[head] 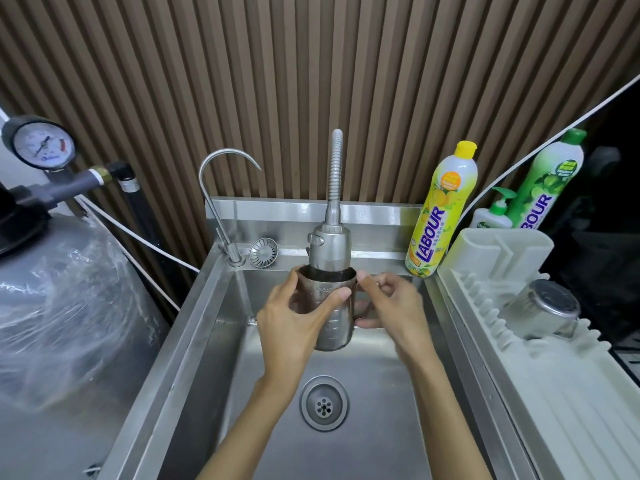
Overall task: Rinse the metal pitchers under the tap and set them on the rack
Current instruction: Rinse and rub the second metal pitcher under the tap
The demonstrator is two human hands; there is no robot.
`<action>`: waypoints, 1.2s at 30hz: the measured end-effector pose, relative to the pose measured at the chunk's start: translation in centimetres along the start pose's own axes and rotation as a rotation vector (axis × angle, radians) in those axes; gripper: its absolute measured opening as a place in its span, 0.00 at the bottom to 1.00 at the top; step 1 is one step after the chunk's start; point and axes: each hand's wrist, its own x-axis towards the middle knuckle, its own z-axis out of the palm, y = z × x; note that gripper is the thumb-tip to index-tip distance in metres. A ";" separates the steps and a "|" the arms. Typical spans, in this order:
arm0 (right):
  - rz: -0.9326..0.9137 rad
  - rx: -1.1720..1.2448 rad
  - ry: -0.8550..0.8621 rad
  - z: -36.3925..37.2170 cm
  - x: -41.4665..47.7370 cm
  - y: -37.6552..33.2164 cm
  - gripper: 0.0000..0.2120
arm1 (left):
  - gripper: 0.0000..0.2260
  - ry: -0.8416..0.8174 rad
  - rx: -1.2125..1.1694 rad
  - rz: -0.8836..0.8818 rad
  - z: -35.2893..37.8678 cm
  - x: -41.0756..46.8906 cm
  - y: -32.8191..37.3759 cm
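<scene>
Your left hand point(294, 317) has a firm grip around the body of the tall, cylindrical stainless-steel pitcher point(329, 306), thumb across the near wall, while your right hand point(388, 303) closes on its handle side, fingers curled behind where they are partly hidden. You hold the pitcher upright over the stainless-steel sink basin point(221, 341), its mouth right up under the wide head of the flexible ribbed metal tap point(330, 244); whether water is running is not clear.

To rinse well, keep the mouth centred beneath the tap head so the flow lands inside rather than on your knuckles. Judging by the brownish film on the left wall, you will likely want to tilt and turn the pitcher so water sweeps that whole side, then tip it out over the round drain point(323, 403).

One steel pitcher point(543, 310) already lies mouth-down on the white plastic drying rack point(519, 362) to your right, near the yellow dish-soap bottle point(443, 209); there looks to be free room in front of it.
</scene>
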 end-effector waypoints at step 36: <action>-0.312 -0.190 0.099 -0.6 0.5 0.1 0.11 | 0.26 -0.298 -0.554 -0.194 3.1 1.3 -1.8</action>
